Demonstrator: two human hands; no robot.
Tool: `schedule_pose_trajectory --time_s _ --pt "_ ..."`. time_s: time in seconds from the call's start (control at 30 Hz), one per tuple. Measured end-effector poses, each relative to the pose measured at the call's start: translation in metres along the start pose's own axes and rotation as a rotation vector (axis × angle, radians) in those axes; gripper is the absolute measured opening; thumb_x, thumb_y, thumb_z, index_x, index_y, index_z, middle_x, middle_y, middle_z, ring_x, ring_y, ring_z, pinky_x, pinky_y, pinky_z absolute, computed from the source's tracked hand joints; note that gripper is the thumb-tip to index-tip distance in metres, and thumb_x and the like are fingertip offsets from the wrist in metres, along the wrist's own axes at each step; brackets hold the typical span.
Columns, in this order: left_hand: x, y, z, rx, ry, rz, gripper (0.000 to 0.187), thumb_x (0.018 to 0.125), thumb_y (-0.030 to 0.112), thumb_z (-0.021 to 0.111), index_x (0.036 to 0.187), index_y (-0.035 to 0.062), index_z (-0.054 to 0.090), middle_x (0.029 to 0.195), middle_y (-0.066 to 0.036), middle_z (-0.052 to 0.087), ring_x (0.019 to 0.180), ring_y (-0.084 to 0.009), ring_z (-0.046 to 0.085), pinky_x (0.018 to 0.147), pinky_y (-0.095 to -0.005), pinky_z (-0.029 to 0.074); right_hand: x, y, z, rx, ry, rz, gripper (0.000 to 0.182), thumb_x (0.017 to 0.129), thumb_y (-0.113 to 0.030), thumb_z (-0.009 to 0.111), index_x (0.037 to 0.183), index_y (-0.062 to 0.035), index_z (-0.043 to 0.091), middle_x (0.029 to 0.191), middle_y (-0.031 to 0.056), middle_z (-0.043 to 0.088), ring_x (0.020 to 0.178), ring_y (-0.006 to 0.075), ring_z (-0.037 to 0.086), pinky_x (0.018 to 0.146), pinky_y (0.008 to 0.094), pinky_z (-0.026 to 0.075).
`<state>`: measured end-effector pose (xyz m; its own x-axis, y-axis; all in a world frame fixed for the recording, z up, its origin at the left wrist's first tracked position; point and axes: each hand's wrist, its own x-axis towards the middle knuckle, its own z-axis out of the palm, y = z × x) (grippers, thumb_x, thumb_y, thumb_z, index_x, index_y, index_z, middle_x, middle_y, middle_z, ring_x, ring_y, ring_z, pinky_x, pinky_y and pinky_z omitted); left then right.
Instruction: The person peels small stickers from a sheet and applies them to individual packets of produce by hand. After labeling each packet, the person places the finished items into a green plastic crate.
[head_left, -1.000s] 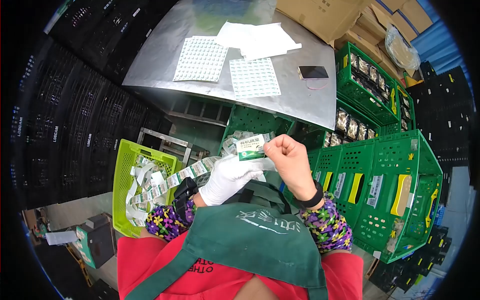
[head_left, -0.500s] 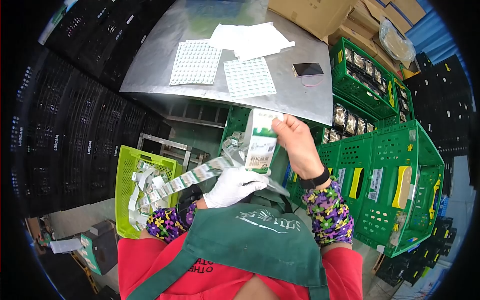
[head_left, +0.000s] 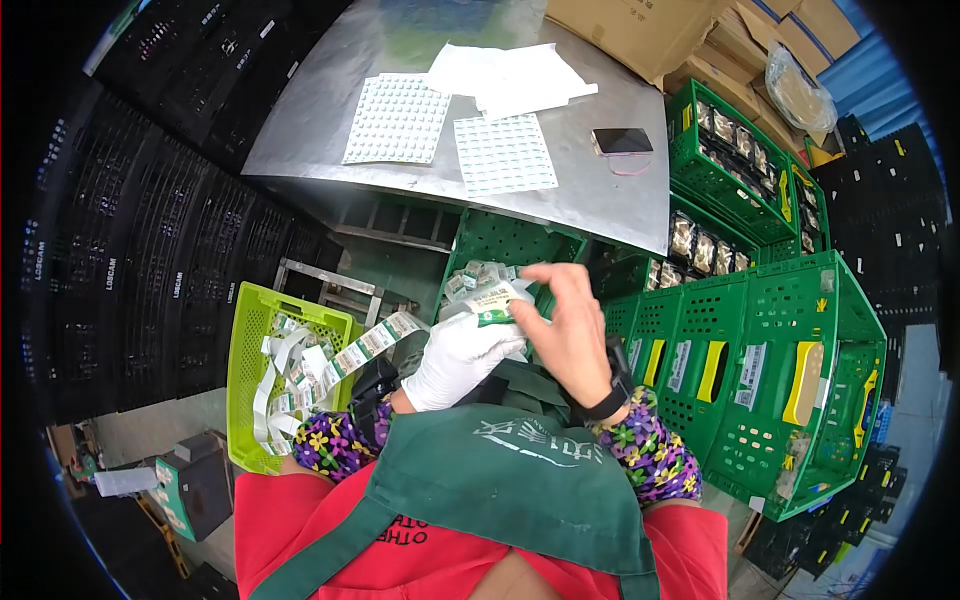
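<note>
My left hand [head_left: 455,362], in a white glove, is closed around a small clear plastic pack [head_left: 460,308]. A white and green label [head_left: 494,300] lies across the top of that pack. My bare right hand [head_left: 575,335], with a dark wristband, is at the label's right end. Its thumb touches or nearly touches the label, and the index finger is arched apart from the thumb. A strip of printed labels [head_left: 375,340] runs from the lime-green basket [head_left: 240,375] up to beside my left glove. Below the hands, the pack's lower part is hidden.
A green crate [head_left: 510,238] holding several small packs stands beyond my hands. On the metal table [head_left: 300,130] are sticker sheets [head_left: 398,120], white paper [head_left: 510,80] and a phone [head_left: 621,141]. Green crates [head_left: 740,370] stand at right, black crates [head_left: 150,230] at left.
The label, upright in my right hand before, now lies over the pack in my left hand. My right hand has moved down and its fingers have spread. The label strip has drawn back leftward.
</note>
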<state>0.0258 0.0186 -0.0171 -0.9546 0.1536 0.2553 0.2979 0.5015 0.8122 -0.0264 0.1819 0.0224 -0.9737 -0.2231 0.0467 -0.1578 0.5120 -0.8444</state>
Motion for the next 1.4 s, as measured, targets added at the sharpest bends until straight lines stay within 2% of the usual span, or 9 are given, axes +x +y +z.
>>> schedule_pose_trajectory --time_s 0.17,0.23,0.57,0.7,0.9,1.03,1.13,1.27,1.4 --pt "0.002 0.002 -0.007 -0.086 -0.119 0.060 0.018 0.083 0.018 0.072 0.100 0.0102 0.073 0.099 -0.009 0.071 0.090 -0.0264 0.069 0.078 -0.0359 0.054 0.006 0.039 0.001 0.524 -0.384 0.184 0.023 0.093 -0.023 0.068 0.094 -0.0008 0.063 0.089 0.0015 0.061 0.081 0.0060 0.052 0.070 0.0246 0.043" --pt "-0.001 0.005 -0.004 -0.153 -0.188 -0.025 0.018 0.084 0.019 0.072 0.100 0.0098 0.074 0.100 -0.009 0.072 0.091 -0.0255 0.069 0.079 -0.0349 0.054 0.017 0.029 -0.005 0.649 -0.283 0.202 0.014 0.093 -0.017 0.067 0.092 -0.0029 0.064 0.083 -0.0019 0.061 0.076 0.0034 0.050 0.069 0.0212 0.042" --pt "-0.008 -0.003 0.006 -0.264 -0.086 -0.174 0.014 0.085 0.016 0.072 0.095 0.0067 0.073 0.095 -0.009 0.072 0.085 -0.0250 0.069 0.074 -0.0329 0.054 0.010 0.018 -0.005 0.657 -0.016 0.160 0.033 0.085 0.004 0.061 0.118 0.0009 0.056 0.117 0.0069 0.055 0.084 0.0074 0.058 0.078 0.0223 0.048" --pt "-0.005 0.000 0.003 0.011 -0.120 0.003 0.021 0.082 0.013 0.074 0.103 0.0099 0.073 0.100 -0.008 0.072 0.090 -0.0291 0.068 0.081 -0.0356 0.054 0.001 0.014 0.015 0.505 -0.048 0.021 0.027 0.084 0.005 0.059 0.110 -0.0012 0.060 0.105 0.0043 0.050 0.084 0.0097 0.057 0.077 0.0234 0.048" --pt "0.000 -0.003 0.004 0.134 -0.050 0.366 0.023 0.077 0.010 0.076 0.101 0.0108 0.073 0.104 -0.009 0.071 0.094 -0.0297 0.069 0.080 -0.0376 0.055 0.010 0.044 -0.001 0.549 -0.259 0.295 0.027 0.086 0.001 0.055 0.112 -0.0005 0.058 0.102 0.0038 0.057 0.084 0.0105 0.054 0.078 0.0238 0.046" --pt "-0.001 0.000 -0.011 0.139 -0.057 0.241 0.022 0.079 0.007 0.074 0.101 0.0077 0.072 0.105 -0.012 0.071 0.097 -0.0290 0.069 0.082 -0.0365 0.055 0.003 0.049 -0.021 0.478 -0.146 0.222 0.030 0.086 -0.004 0.061 0.115 -0.0006 0.056 0.107 0.0067 0.060 0.092 0.0154 0.057 0.082 0.0292 0.047" --pt "0.005 -0.002 -0.011 -0.392 0.146 -0.186 0.020 0.087 0.007 0.068 0.107 0.0017 0.071 0.101 -0.008 0.072 0.086 -0.0152 0.068 0.076 -0.0279 0.053 -0.013 0.032 -0.032 -0.063 -0.139 -0.206 0.028 0.084 -0.017 0.069 0.106 -0.0029 0.059 0.096 0.0135 0.062 0.092 0.0297 0.060 0.085 0.0401 0.044" --pt "0.015 -0.003 -0.020 -0.568 0.122 -0.479 0.020 0.090 0.011 0.066 0.106 -0.0005 0.071 0.089 -0.006 0.072 0.080 -0.0077 0.064 0.071 -0.0248 0.051 -0.015 0.045 -0.039 -0.199 -0.161 -0.148 0.017 0.082 -0.019 0.070 0.079 -0.0068 0.060 0.077 0.0072 0.062 0.080 0.0296 0.056 0.078 0.0400 0.041" --pt "0.019 0.005 -0.020 -0.449 0.138 -0.480 0.020 0.090 0.013 0.066 0.102 -0.0022 0.072 0.084 -0.005 0.072 0.075 -0.0053 0.060 0.066 -0.0231 0.048 -0.010 0.045 -0.047 -0.228 -0.300 -0.107 0.014 0.083 -0.018 0.069 0.082 -0.0071 0.061 0.080 0.0077 0.062 0.081 0.0294 0.058 0.081 0.0399 0.041"
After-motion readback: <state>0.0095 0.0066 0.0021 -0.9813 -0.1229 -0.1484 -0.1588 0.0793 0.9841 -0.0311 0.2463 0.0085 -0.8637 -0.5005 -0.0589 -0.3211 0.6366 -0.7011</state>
